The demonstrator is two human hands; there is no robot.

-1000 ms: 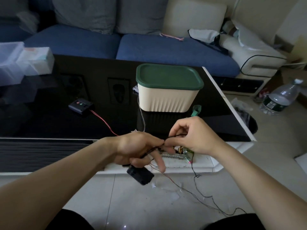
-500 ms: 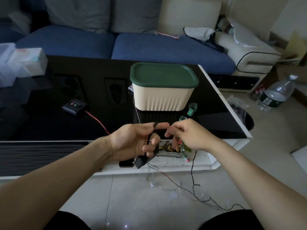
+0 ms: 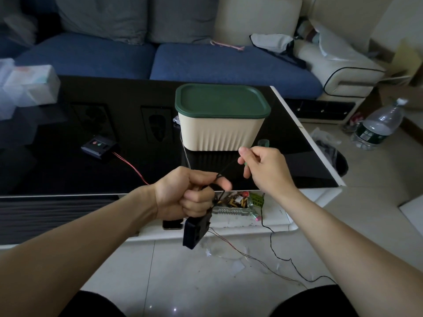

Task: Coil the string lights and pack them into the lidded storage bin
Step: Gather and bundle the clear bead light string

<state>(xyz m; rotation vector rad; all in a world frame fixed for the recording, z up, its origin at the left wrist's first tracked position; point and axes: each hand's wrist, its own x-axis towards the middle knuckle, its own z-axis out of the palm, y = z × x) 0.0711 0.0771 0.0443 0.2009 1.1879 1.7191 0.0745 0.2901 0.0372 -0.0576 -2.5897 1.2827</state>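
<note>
Early stage: in front of the closed bin (image 3: 220,131), left hand (image 3: 190,195) grips the first few wraps plus battery box (image 3: 196,232), right hand (image 3: 263,168) pinches the string lights (image 3: 229,166) taut, most wire on the floor, packing not started.

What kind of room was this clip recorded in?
Most likely a home living room: a blue sofa with cushions, a glossy black coffee table in front of it, and a tiled floor.
</note>
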